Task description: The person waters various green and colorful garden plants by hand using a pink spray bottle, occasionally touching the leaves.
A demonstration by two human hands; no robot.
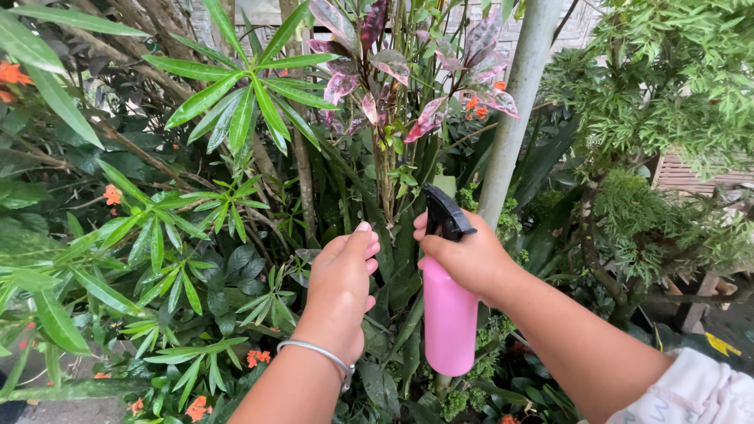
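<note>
— Where is the bottle in this garden shot?

— A pink spray bottle (448, 318) hangs upright at centre right, its black trigger head (444, 213) pointing left toward the stems of a pink-and-green croton (390, 94). The right hand (465, 257) is wrapped around the neck just under the trigger, fingers curled out of sight on the far side.

— And the other hand?

— The left hand (342, 279), a silver bangle (322, 357) on its wrist, floats just left of the bottle with fingers held together and gently bent, holding nothing and apart from the leaves below.

— How would that bottle handle?

— It looks like thin, smooth plastic, likely light, and heavier low down if filled. It could turn slippery once wet. The narrow neck is the natural grip, leaving a finger for the trigger; the body probably gives a little under a squeeze.

— What surrounds it?

— Dense greenery: long-leaved shrubs (236, 102) at left, orange flowers (112, 195) dotted among them, a pale pole (520, 102) rising just behind the bottle, ferny foliage (667, 86) at right.
</note>
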